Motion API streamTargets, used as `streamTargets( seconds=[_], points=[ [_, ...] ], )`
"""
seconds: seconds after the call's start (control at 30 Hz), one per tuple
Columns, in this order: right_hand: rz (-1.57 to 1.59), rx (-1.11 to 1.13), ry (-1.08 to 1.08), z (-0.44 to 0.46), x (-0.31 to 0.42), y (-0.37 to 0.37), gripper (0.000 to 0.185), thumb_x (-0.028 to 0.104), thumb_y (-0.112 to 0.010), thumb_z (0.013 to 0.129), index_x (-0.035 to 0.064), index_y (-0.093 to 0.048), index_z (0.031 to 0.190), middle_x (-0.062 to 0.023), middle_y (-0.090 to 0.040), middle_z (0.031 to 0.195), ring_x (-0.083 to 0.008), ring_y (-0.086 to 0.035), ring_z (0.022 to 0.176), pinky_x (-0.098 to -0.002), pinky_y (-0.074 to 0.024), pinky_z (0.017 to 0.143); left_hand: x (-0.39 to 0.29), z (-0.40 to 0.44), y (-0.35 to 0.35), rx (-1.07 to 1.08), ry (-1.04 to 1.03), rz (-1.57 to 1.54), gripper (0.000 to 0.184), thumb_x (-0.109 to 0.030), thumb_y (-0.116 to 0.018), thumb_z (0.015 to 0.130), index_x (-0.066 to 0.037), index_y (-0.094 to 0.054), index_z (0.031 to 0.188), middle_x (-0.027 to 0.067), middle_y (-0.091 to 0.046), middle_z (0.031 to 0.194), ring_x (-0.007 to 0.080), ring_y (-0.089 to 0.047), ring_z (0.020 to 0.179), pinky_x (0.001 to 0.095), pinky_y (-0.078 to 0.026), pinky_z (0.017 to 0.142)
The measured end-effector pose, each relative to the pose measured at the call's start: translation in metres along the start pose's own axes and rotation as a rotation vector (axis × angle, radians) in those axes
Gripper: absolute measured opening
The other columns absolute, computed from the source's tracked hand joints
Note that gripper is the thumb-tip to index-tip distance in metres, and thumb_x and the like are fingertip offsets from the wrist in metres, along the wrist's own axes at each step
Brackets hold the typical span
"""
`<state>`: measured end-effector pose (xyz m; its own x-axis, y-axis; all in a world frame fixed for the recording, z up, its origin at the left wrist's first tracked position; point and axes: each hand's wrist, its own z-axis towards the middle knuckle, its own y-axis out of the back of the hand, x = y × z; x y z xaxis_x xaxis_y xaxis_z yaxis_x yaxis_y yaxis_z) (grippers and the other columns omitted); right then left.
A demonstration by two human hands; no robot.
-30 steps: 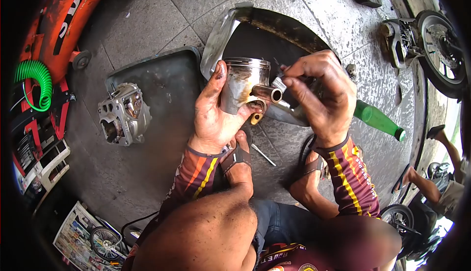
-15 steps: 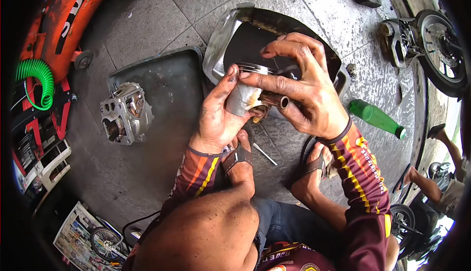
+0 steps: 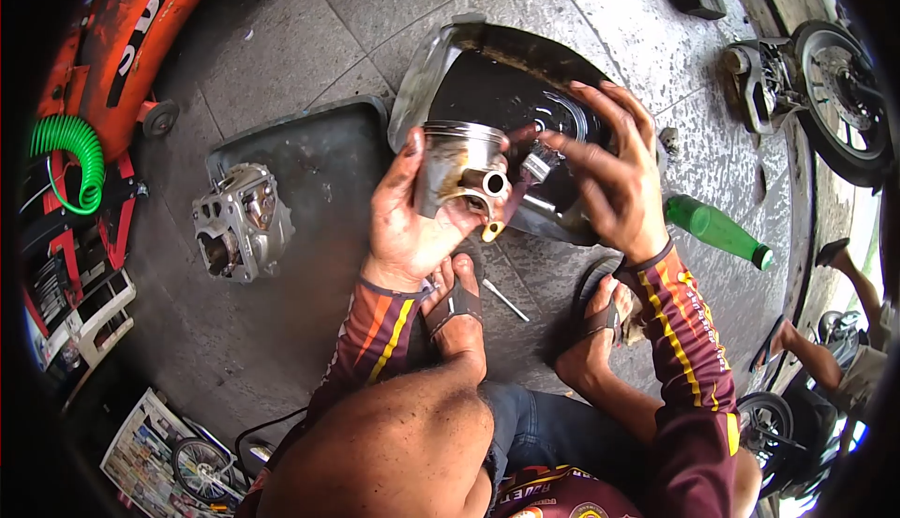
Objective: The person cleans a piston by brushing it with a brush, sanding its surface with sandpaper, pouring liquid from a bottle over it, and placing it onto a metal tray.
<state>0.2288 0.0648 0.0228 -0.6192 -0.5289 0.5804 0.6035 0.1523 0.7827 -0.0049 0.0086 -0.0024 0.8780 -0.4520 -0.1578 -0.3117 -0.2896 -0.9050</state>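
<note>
My left hand (image 3: 412,213) grips a metal piston (image 3: 459,157), with its ringed crown facing up and away from me. A hollow wrist pin (image 3: 489,182) sticks out of the piston's side. Below the pin, a small yellowish end (image 3: 491,230) shows; I cannot make out what part it belongs to. My right hand (image 3: 619,176) is off the piston, its fingers apart and slightly blurred over a cut-open container (image 3: 419,96) with dark liquid. Near those fingertips a small pale object (image 3: 539,164) shows, too unclear to name.
An engine cylinder head (image 3: 246,223) rests in a shallow grey tray (image 3: 319,120) at left. A green bottle (image 3: 717,227) lies to the right. On the floor between the feet is a thin rod (image 3: 506,300). Farther out are a coiled green hose (image 3: 80,162) and a motorcycle wheel (image 3: 844,96).
My right hand has let go of the piston and moved right, over the container. The piston stays in my left hand, now slightly lower and more in view. Ripples show in the liquid.
</note>
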Motion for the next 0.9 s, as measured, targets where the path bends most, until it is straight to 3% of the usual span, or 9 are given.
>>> streamTargets(
  seconds=[0.13, 0.2, 0.33, 0.4, 0.5, 0.57, 0.6, 0.73, 0.9],
  points=[
    [0.05, 0.032, -0.257, -0.008, -0.026, -0.01, 0.042, -0.003, -0.062, 0.076, 0.0079, -0.069, 0.116, -0.0127, -0.065, 0.117, -0.0337, -0.057, 0.114, -0.0413, -0.0461, 0.1, -0.009, 0.003, -0.006, 0.004, -0.112, 0.334, 0.084, -0.05, -0.058, 0.094, 0.008, -0.03, 0.147, 0.022, -0.058, 0.123, 0.0318, -0.061, 0.105, 0.0429, -0.05, 0.089],
    [0.008, 0.114, -0.148, -0.009, -0.025, -0.017, 0.04, -0.003, -0.064, 0.076, 0.0077, -0.069, 0.114, -0.0115, -0.066, 0.112, -0.0336, -0.059, 0.109, -0.0406, -0.0487, 0.096, -0.008, 0.005, -0.002, 0.026, -0.108, 0.358, 0.083, -0.048, -0.061, 0.093, 0.006, -0.031, 0.148, 0.0207, -0.058, 0.123, 0.031, -0.061, 0.104, 0.0429, -0.05, 0.088],
    [-0.127, 0.503, -0.019, -0.011, -0.007, -0.04, 0.051, 0.002, -0.065, 0.076, 0.0234, -0.068, 0.123, -0.0075, -0.052, 0.137, -0.0326, -0.046, 0.13, -0.0462, -0.0455, 0.103, -0.008, 0.007, 0.012, 0.11, -0.095, 0.276, 0.07, -0.038, -0.064, 0.093, 0.001, -0.038, 0.146, 0.0186, -0.061, 0.123, 0.0266, -0.065, 0.107, 0.0419, -0.055, 0.084],
    [-0.184, 0.677, 0.005, -0.012, -0.006, -0.051, 0.049, 0.01, -0.067, 0.078, 0.0271, -0.067, 0.125, -0.0068, -0.044, 0.145, -0.0309, -0.038, 0.137, -0.0513, -0.0406, 0.107, -0.008, 0.008, 0.013, 0.11, -0.109, 0.27, 0.071, -0.042, -0.062, 0.094, 0.001, -0.039, 0.146, 0.0186, -0.061, 0.122, 0.0264, -0.065, 0.106, 0.0419, -0.055, 0.083],
    [-0.222, 0.62, 0.051, -0.011, -0.007, -0.053, 0.043, 0.01, -0.068, 0.078, 0.0197, -0.068, 0.12, -0.0078, -0.049, 0.141, -0.0307, -0.044, 0.133, -0.0468, -0.0444, 0.104, -0.012, 0.01, 0.01, 0.101, -0.115, 0.228, 0.072, -0.051, -0.057, 0.096, 0.0, -0.04, 0.144, 0.0179, -0.062, 0.12, 0.0263, -0.066, 0.104, 0.0418, -0.056, 0.082],
    [0.011, 0.374, -0.136, -0.006, -0.01, -0.043, 0.034, 0.009, -0.071, 0.078, 0.0117, -0.068, 0.112, -0.0106, -0.055, 0.133, -0.0309, -0.053, 0.124, -0.0421, -0.0486, 0.098, -0.013, 0.012, 0.005, 0.03, -0.116, 0.221, 0.069, -0.059, -0.045, 0.1, -0.003, -0.047, 0.139, 0.0141, -0.066, 0.113, 0.0259, -0.068, 0.099, 0.0416, -0.055, 0.081],
    [0.064, 0.165, -0.16, -0.004, -0.01, -0.038, 0.025, 0.009, -0.072, 0.082, 0.0053, -0.066, 0.107, -0.0117, -0.065, 0.115, -0.0291, -0.066, 0.105, -0.0357, -0.0536, 0.088, -0.013, 0.013, 0.005, 0.031, -0.124, 0.219, 0.069, -0.059, -0.045, 0.1, -0.003, -0.047, 0.139, 0.0141, -0.066, 0.113, 0.0259, -0.068, 0.099, 0.0416, -0.055, 0.081],
    [0.588, -0.266, -0.512, 0.009, 0.008, -0.007, 0.013, 0.005, -0.066, 0.093, -0.0001, -0.066, 0.105, -0.0089, -0.071, 0.099, -0.0161, -0.07, 0.085, -0.0288, -0.0548, 0.076, -0.004, 0.028, 0.009, -0.236, -0.114, 0.412, 0.061, -0.057, -0.042, 0.102, -0.006, -0.054, 0.134, 0.0139, -0.068, 0.11, 0.0266, -0.069, 0.097, 0.0421, -0.056, 0.08],
    [0.902, -0.286, -0.258, 0.028, 0.029, 0.002, 0.014, -0.001, -0.069, 0.089, -0.0023, -0.067, 0.103, -0.0111, -0.071, 0.104, -0.0164, -0.067, 0.099, -0.029, -0.0542, 0.085, 0.004, 0.043, -0.005, -0.285, -0.043, 0.668, 0.061, -0.059, -0.04, 0.101, -0.008, -0.058, 0.129, 0.0099, -0.07, 0.104, 0.0215, -0.071, 0.085, 0.0374, -0.057, 0.074]
  ],
)
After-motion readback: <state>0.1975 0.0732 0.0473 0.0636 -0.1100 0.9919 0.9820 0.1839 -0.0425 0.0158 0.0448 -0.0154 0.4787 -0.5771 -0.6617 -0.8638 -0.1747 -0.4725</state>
